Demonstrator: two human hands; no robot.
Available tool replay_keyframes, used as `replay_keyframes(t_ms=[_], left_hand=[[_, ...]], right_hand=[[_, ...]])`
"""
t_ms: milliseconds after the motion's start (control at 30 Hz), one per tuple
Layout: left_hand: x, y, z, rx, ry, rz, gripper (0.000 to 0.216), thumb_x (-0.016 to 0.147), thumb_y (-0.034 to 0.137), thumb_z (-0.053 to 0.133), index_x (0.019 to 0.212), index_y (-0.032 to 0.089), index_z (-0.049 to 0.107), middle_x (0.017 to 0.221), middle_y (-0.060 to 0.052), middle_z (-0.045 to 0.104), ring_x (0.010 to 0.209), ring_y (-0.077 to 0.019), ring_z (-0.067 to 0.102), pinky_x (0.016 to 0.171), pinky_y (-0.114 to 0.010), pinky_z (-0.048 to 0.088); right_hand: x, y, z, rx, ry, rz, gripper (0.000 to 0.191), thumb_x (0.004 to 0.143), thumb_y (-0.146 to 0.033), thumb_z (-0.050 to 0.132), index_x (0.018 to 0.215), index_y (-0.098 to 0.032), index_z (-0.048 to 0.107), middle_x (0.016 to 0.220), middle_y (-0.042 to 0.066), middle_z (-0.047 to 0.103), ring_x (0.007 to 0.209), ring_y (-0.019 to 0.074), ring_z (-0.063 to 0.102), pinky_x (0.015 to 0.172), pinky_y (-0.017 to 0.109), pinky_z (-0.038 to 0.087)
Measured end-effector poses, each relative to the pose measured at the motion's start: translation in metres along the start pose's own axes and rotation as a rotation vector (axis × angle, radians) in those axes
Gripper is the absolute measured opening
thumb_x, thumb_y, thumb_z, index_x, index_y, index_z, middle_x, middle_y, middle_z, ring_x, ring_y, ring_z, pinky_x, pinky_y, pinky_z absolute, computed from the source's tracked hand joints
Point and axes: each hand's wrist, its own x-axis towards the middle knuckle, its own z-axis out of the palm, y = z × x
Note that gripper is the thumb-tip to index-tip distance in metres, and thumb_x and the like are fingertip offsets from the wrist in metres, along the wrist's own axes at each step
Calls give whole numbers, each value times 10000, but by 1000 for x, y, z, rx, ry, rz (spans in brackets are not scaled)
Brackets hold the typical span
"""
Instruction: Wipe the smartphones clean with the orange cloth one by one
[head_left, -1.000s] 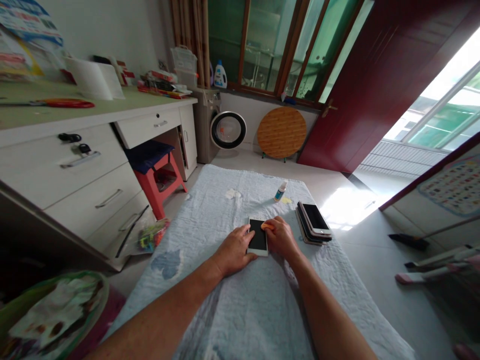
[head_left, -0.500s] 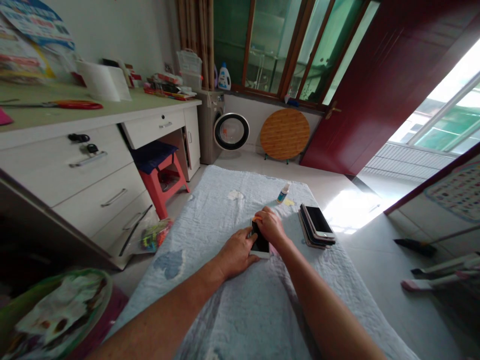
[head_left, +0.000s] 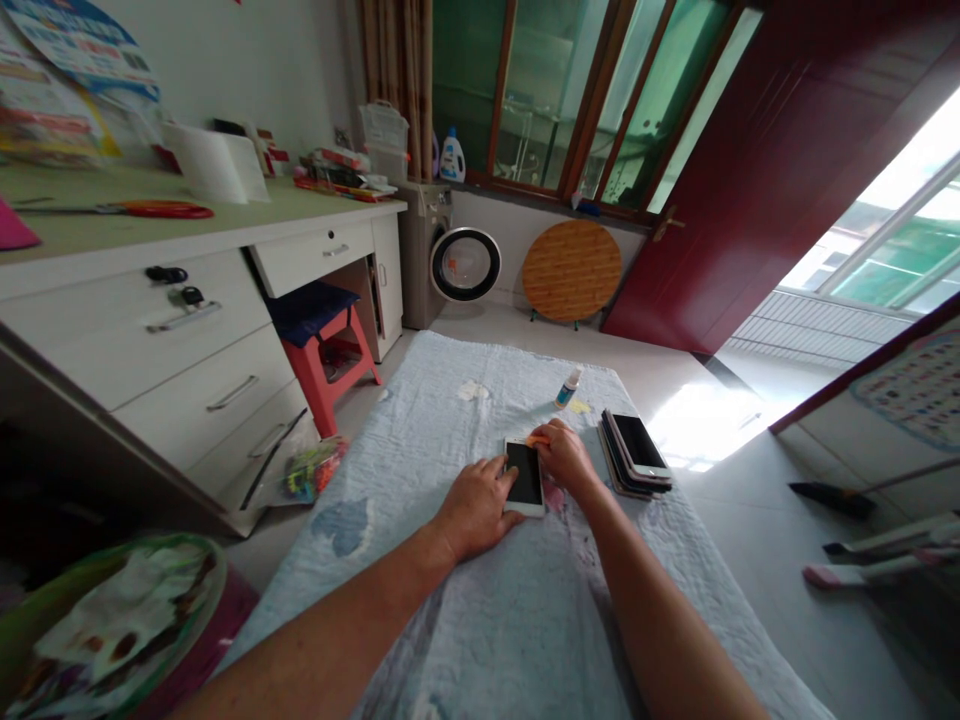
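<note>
A white-framed smartphone [head_left: 528, 482] with a dark screen lies face up on the cloth-covered table [head_left: 457, 420]. My left hand [head_left: 480, 505] grips its left side, the thumb at the near edge and the fingers over the screen's edge. At the phone's far right corner, my right hand [head_left: 564, 455] pinches a small orange piece [head_left: 537, 440], possibly a cloth; most of it is hidden by the fingers. A small spray bottle [head_left: 568, 389] with a blue label stands beyond my right hand. To the right sits a stack of phones [head_left: 634, 452], the top one white with a black screen.
A red stool [head_left: 330, 370] is beside the white desk [head_left: 187, 360] on the left. Front left is a bin [head_left: 217, 590] with crumpled tissue. A washing machine [head_left: 424, 250] with its door open and a round wooden tabletop [head_left: 571, 270] stand at the back.
My right hand has moved right with the orange piece, from across the phone's top to its far right corner. More of the screen shows. My left hand stays on the phone.
</note>
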Motion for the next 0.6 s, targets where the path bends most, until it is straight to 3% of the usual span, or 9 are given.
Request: replay_keyframes(t_ms=[267, 467, 600], left_hand=[[2, -8, 0, -75, 45, 17, 681, 721, 538, 731, 1251, 147, 557, 1351, -155, 543, 1222, -314, 511, 1040, -442, 387], [1, -7, 0, -51, 45, 12, 691, 720, 574, 719, 1253, 160, 571, 1396, -149, 514, 1202, -334, 520, 1009, -461, 410], [-1, -7, 1, -30, 55, 6, 677, 732, 571, 708, 1255, 162, 576, 1380, -136, 537, 1189, -336, 526, 999, -464, 414]], right_hand=[[-7, 2, 3, 59, 19, -1, 202, 816, -150, 535, 896, -177, 718, 886, 44, 606, 837, 150, 566, 774, 237, 404], [-18, -6, -19, 147, -190, -134, 152, 767, -123, 605, 850, -170, 724, 859, 37, 632, 796, 141, 583, 745, 244, 414], [-28, -10, -32, 242, -395, -126, 135, 705, -112, 636, 799, -171, 711, 789, 5, 651, 713, 119, 586, 657, 212, 417]])
